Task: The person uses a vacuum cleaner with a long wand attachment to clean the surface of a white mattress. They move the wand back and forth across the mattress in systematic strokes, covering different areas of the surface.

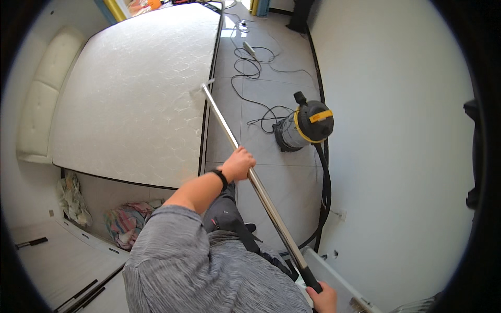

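A long shiny metal vacuum wand [270, 203] runs slantwise across the view, from the lower right up to the mattress. My left hand [238, 163], with a black band at the wrist, is wrapped around the wand near its middle. Lower down, my right hand [324, 299] grips the wand by its black handle end [311, 278]. At the far end, a small pale head [204, 86] lies over the right edge of the white quilted mattress [133, 101]; blur hides its exact shape.
A black-and-yellow canister vacuum cleaner [305, 123] stands on the tiled floor by the right wall, its black hose [325, 187] trailing towards me. Loose cables [250, 68] and a power strip [248, 49] lie beyond. Crumpled cloths [127, 223] lie at the bed's near end.
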### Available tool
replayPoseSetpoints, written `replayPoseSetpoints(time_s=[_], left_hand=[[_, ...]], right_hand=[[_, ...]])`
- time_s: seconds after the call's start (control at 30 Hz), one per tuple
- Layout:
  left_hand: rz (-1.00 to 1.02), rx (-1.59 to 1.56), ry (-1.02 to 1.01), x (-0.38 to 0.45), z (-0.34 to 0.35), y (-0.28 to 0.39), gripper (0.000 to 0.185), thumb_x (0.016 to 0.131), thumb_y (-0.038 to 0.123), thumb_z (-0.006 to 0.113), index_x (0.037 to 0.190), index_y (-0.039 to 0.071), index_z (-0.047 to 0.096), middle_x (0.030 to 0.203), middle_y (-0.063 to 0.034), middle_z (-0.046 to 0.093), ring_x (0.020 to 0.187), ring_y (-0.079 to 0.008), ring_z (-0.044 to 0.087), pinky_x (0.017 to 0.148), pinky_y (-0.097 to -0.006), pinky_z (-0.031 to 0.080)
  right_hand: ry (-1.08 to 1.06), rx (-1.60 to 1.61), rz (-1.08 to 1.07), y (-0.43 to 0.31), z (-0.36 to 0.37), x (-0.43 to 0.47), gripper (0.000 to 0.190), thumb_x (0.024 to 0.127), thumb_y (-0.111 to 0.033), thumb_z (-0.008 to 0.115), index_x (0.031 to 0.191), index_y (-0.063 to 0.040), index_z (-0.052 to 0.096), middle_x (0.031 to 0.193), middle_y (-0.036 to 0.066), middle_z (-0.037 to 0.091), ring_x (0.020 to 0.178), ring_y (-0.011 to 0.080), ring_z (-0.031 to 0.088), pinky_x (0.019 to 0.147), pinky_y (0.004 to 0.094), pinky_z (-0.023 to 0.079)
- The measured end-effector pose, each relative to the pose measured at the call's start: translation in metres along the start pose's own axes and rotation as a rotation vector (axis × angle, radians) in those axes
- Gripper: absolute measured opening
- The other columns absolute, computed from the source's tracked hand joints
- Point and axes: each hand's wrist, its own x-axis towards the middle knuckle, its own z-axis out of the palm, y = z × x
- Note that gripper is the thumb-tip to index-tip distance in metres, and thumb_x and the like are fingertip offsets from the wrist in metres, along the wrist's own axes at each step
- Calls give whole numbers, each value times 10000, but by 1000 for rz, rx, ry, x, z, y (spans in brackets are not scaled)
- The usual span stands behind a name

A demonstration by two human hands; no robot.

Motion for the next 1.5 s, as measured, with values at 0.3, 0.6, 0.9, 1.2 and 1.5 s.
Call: replayPoseSetpoints(time_s=[0.3, 0.6, 0.9, 1.2, 1.5], left_hand=[[-17, -177, -33, -100, 25, 117, 140, 648, 173, 689, 779, 126, 669, 817, -71, 617, 937, -289, 589, 981, -426, 381], [-33, 53, -20, -8, -4, -50, 91, 719, 153, 651, 793, 137, 702, 812, -82, 667, 866, -294, 614, 897, -408, 437], [-292, 143, 77, -13, -40, -174, 156, 773, 148, 718, 924, 112, 696, 1011, -65, 662, 1136, -249, 561, 1096, -415, 373], [-255, 129, 145, -103, 17, -14, 140, 723, 159, 693, 830, 73, 666, 901, -122, 637, 987, -311, 598, 983, -452, 408], [-109, -220, 156, -61, 20, 88, 167, 718, 131, 664, 869, 74, 622, 883, -115, 628, 955, -311, 586, 992, -426, 376]], right_hand=[[18, -3, 69, 105, -13, -87, 464, 768, -382, 802, 1038, -16, 712, 776, 191, 695, 680, 291, 668, 665, 424, 501], [290, -23, -181, -14, 51, 11, 481, 734, -420, 789, 1004, -32, 702, 788, 183, 683, 744, 352, 669, 682, 410, 513], [143, 15, -273, -155, 74, 62, 375, 777, -341, 777, 934, -13, 685, 716, 163, 646, 638, 289, 607, 620, 381, 476], [166, -162, -129, 12, 51, 18, 479, 863, -448, 680, 1140, -58, 676, 1017, 242, 678, 961, 385, 650, 814, 452, 485], [512, -356, 52, 74, -56, 16, 584, 974, -543, 468, 1062, -6, 681, 951, 256, 677, 894, 433, 634, 795, 483, 480]])
